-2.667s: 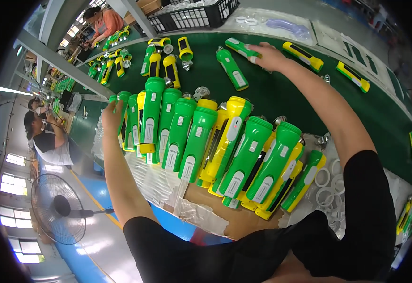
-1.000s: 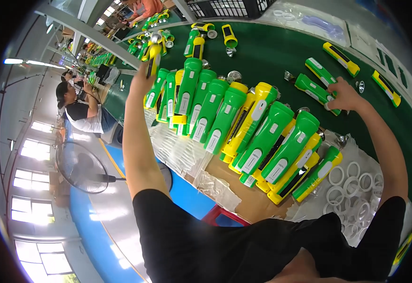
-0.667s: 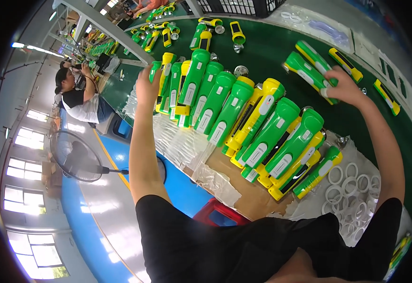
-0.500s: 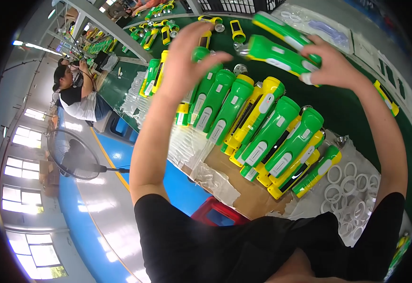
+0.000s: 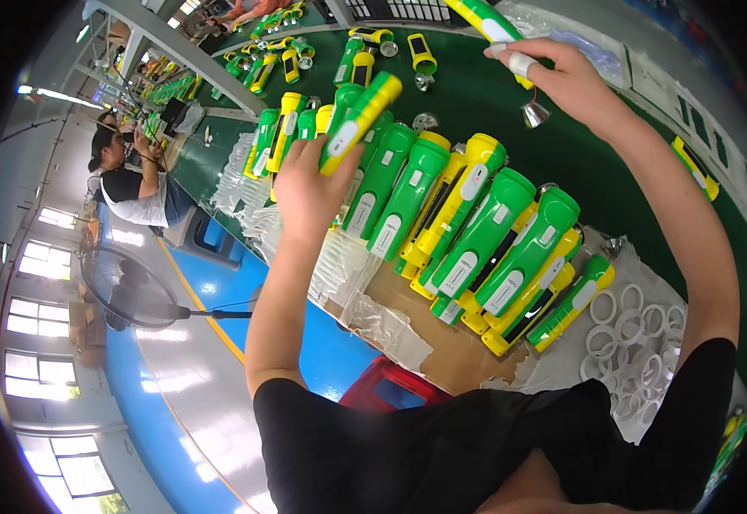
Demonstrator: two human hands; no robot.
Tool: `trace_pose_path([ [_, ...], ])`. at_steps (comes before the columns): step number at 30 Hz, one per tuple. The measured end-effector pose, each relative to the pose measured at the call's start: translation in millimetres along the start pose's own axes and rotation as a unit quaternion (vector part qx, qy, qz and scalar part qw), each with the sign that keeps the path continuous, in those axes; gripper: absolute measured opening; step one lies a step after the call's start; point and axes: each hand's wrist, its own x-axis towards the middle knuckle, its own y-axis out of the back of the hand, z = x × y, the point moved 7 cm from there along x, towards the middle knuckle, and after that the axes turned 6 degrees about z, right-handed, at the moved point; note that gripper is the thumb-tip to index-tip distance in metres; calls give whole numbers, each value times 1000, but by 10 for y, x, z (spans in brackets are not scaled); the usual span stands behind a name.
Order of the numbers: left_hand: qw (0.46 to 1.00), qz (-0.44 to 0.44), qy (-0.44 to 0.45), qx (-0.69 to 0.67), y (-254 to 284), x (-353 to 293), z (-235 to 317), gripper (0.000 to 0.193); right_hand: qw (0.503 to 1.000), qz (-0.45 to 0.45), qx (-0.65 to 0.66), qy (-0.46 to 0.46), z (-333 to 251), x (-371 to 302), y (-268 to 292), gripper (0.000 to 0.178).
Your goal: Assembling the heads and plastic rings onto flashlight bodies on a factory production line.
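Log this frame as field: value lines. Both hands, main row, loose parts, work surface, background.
Left hand: gripping a green-and-yellow flashlight, raised over the row's left part
Right hand: gripping a second flashlight, beyond the row
Main row: green and yellow flashlights side by side, wide ends mostly away from person
Loose parts: white rings, right of row; silver reflector below right hand, attachment unclear
Work surface: green table
Background: standing fan, left
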Motion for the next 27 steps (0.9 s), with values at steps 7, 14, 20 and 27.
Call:
trace_pose_path([
  [7, 985, 35, -164, -37, 222, 309, 43, 46, 919, 60, 355, -160, -498, -376, -120, 49],
  [14, 903, 23, -405, 141, 445, 655, 188, 46, 980, -46, 180, 68, -882, -245, 25, 49],
  [20, 921, -44, -386, 30, 310, 886, 173, 56, 952, -79, -26, 295, -1051, -84, -438, 49],
  [27, 900, -79, -425, 52, 317, 1039, 622, 45, 880, -117, -198, 417, -1029, -241, -1131, 40],
])
